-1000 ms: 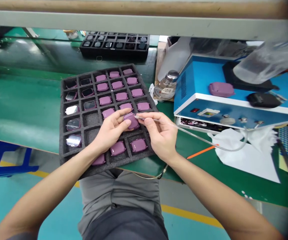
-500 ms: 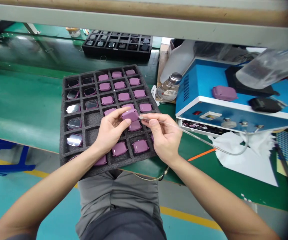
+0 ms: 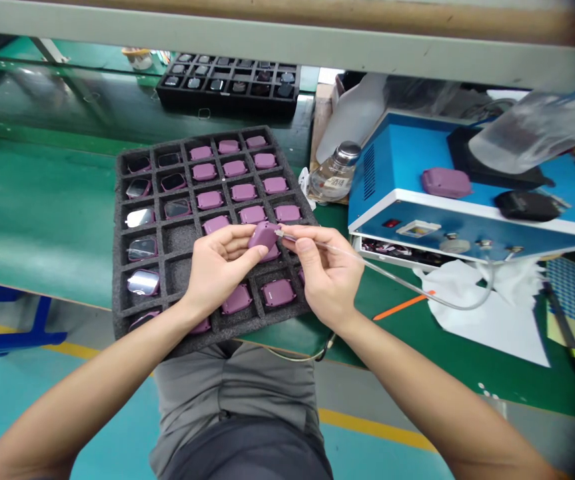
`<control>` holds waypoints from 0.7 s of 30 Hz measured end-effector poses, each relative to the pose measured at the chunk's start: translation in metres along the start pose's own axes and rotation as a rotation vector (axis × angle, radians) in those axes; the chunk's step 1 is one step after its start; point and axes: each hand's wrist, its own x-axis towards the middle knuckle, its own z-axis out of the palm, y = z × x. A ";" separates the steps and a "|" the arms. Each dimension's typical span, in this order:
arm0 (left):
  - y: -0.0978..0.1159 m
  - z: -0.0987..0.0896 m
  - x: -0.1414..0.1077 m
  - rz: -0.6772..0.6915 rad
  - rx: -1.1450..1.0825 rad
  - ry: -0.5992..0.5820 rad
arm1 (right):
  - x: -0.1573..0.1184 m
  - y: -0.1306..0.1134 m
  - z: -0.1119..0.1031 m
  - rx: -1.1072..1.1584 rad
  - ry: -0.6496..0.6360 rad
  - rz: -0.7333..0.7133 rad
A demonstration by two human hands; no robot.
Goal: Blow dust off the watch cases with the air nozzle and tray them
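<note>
Pinched between the thumb and fingers of my left hand is a purple watch case, tilted, above the foam tray. My right hand grips the metal-tipped end of a clear tube, whose tip is at the case's right edge; whether it touches is too small to tell. Beneath both hands lies the dark foam tray, its compartments holding several purple cases and, at the left, several with dark or shiny screens. Two compartments near my left hand hold nothing.
A blue machine at the right carries another purple case and a black object. Nearby are a glass bottle, white paper and an orange stick. A second black tray lies behind. A shelf beam crosses overhead.
The held case has turned and tilted more upright in my left hand, whose fingers have curled in behind it. My right hand has hardly moved. The whole view has shifted slightly.
</note>
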 end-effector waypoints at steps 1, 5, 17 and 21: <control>0.000 0.000 0.000 0.005 0.002 0.000 | 0.000 0.000 0.000 -0.005 -0.001 0.000; 0.000 0.000 0.000 0.008 0.007 -0.001 | 0.000 0.000 0.000 -0.023 0.002 0.010; 0.000 0.000 0.000 0.011 0.023 -0.006 | 0.002 -0.002 0.001 -0.026 0.007 0.017; 0.000 0.000 0.000 0.033 0.007 -0.016 | 0.001 -0.001 0.001 0.002 0.003 0.020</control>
